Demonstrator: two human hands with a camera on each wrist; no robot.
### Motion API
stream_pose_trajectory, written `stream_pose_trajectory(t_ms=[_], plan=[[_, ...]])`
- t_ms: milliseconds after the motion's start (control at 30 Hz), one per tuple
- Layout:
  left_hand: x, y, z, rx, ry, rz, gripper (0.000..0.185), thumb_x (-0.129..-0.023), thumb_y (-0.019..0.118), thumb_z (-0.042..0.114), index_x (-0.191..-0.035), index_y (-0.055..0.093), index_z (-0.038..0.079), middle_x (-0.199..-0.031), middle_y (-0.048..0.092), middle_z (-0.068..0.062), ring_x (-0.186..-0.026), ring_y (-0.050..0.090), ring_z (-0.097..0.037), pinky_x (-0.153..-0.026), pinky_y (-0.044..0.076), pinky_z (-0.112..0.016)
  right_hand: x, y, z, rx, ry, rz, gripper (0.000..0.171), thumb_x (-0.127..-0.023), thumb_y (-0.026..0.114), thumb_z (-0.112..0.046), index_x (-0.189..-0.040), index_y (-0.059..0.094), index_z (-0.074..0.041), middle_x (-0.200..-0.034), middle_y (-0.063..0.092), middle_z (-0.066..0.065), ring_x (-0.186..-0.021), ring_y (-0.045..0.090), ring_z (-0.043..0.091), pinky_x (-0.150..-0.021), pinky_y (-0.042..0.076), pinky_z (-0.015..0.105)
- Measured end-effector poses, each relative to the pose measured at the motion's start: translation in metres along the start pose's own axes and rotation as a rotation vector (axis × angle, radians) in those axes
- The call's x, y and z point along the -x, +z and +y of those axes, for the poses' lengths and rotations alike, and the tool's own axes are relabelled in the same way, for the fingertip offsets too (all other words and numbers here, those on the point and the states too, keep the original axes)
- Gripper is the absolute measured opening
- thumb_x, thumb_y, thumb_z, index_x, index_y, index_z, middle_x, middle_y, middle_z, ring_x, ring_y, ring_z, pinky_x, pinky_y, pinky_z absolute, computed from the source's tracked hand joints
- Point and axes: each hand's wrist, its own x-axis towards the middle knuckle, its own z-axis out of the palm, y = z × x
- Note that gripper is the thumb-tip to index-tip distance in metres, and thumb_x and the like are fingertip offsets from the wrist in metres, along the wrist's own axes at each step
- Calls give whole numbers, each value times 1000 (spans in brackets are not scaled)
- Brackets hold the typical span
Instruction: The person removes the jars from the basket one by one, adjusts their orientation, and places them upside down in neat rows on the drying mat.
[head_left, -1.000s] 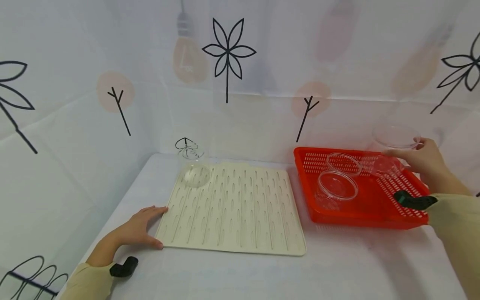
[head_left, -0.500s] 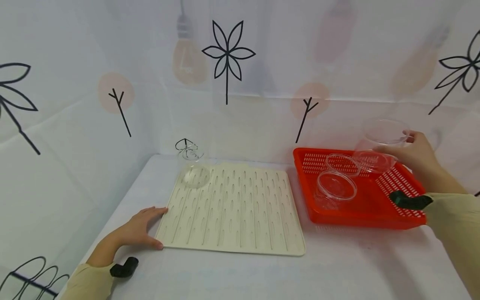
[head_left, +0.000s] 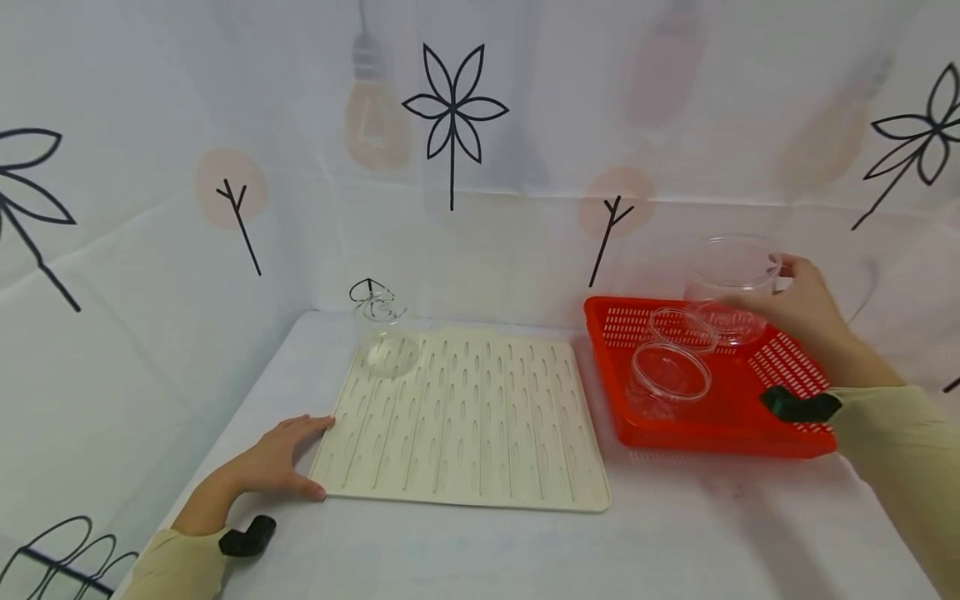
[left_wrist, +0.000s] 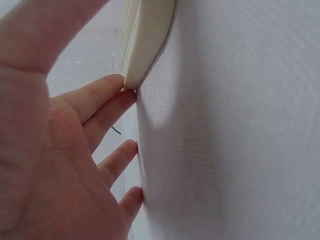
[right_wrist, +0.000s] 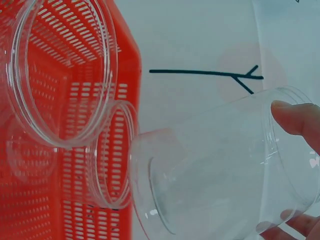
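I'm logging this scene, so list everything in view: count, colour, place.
Table: one, white, foreground
Slotted rectangular basket: one, red, table's right
Ribbed rectangular mat: one, cream, table's middle
Clear round containers: two, colourless, in basket
Held clear round container: one, colourless, at basket's far side
Upright clear round container: one, colourless, mat's far left corner
Printed backdrop: one, mainly white, behind table
Wrist-worn pieces: two, dark, at wrists
Sleeves: two, pale yellow, forearms
Left hand: one, bare, touching mat's edge
Right hand: one, bare, gripping held container

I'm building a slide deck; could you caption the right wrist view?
The right hand grips a clear jar near a red basket holding two more jars.
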Motion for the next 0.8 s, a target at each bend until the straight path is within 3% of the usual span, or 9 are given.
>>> stream_pose_trajectory(t_ms=[167,233,333,533,800], plan=[[0,-1,1,3,-4,-4,103,-57,83,51,-136,43,1,-138,40,-22,-126,25,-50,-96,23,-66,1,7,-7,42,-81,27,105,-79,70,-45,-145,7,5,-136,19,32,-111,31,46,-74,46,43],[1,-2,2,11,-7,-7,103,-57,83,51,-136,42,1,-138,40,-23,-127,25,-50,-96,22,-67,2,10,-10,46,-100,33,102,-79,71,-44,-144,12,6,-134,23,30,-107,34,42,-66,43,30],[1,-3,3,13,-7,-8,103,-57,83,51,-136,42,1,-138,39,-23,-127,25,-50,-96,23,-67,3,13,-13,50,-127,37,98,-79,72,-42,-143,16,7,-131,25,30,-103,36,39,-60,42,22],[3,-2,3,13,-13,-9,102,-57,83,51,-137,42,1,-139,39,-22,-127,24,-49,-96,22,-67,2,19,-18,51,-201,72,83,-79,74,-34,-138,32,6,-125,34,23,-93,38,30,-54,42,19],[2,-1,3,10,-12,-8,102,-58,83,51,-137,42,1,-139,40,-22,-127,24,-49,-96,23,-66,0,29,-26,74,-248,95,80,-74,79,-30,-135,38,3,-122,40,22,-92,39,30,-57,41,20]])
